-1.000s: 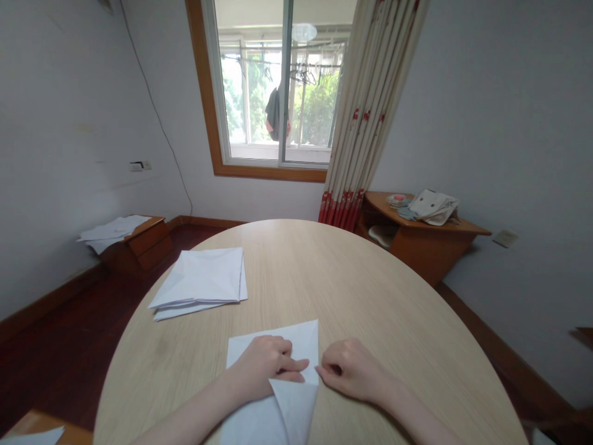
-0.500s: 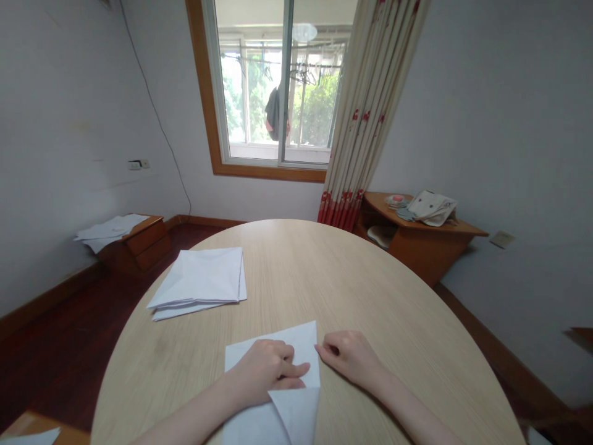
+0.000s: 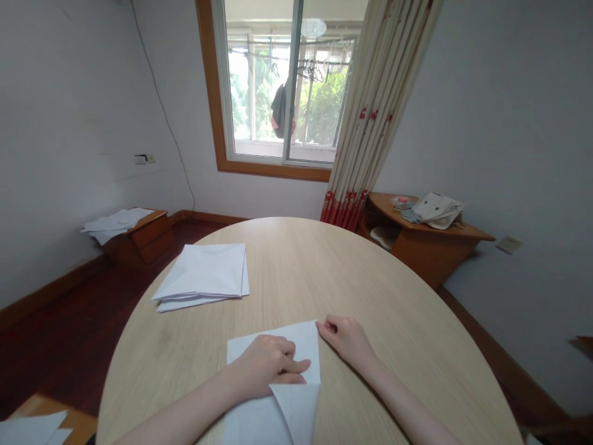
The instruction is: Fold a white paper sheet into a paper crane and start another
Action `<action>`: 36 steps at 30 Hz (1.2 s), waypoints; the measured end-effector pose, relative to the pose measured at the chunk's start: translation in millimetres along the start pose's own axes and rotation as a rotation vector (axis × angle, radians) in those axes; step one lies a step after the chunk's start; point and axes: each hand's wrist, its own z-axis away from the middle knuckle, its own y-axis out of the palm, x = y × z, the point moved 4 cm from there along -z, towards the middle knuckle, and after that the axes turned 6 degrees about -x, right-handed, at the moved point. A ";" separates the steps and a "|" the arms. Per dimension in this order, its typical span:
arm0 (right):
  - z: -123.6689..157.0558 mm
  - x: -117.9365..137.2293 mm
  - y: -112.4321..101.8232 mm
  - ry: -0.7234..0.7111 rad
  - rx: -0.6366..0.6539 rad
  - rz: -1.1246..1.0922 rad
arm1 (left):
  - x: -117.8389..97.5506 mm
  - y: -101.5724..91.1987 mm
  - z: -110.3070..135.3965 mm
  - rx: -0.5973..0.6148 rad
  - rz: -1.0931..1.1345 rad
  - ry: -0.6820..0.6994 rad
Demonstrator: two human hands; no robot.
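A folded sheet of white paper (image 3: 301, 352) lies at the near side of the round table, with a pointed flap (image 3: 299, 405) turned over at its lower right. My left hand (image 3: 271, 364) rests on this sheet with its fingers curled, pressing it against the tabletop. Just right of the sheet, my right hand (image 3: 345, 337) is closed on the table, and its fingertip touches the upper right corner. Nothing shows inside the right hand's curled fingers. The paper's bottom end runs out of view.
Farther back on the left of the table (image 3: 370, 278) lies a stack of folded white papers (image 3: 204, 272). Loose papers (image 3: 34, 429) show at the lower left. Beyond the table are a small cabinet (image 3: 143, 238), a curtain (image 3: 370, 123) and a corner desk (image 3: 426, 247) with a cloth bag.
My right hand has slid up along the sheet's right edge to its upper corner. My left hand stays on the paper. The camera has turned slightly.
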 end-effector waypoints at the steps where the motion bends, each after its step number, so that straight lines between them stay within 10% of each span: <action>1: -0.7 -0.4 0.3 0.013 -0.004 0.002 | -0.5 -0.3 -0.1 0.001 0.003 -0.001; 19: 8.4 8.0 -8.0 -0.029 -0.052 -0.166 | -1.6 -2.8 -0.4 -0.014 -0.005 0.006; 25: 18.0 28.4 -18.1 -0.233 0.134 -0.555 | 1.7 -4.4 -0.3 -0.036 -0.021 -0.003; 36: 20.3 25.9 -8.9 -0.178 0.259 -0.578 | 0.9 -9.5 1.1 -0.111 0.036 -0.014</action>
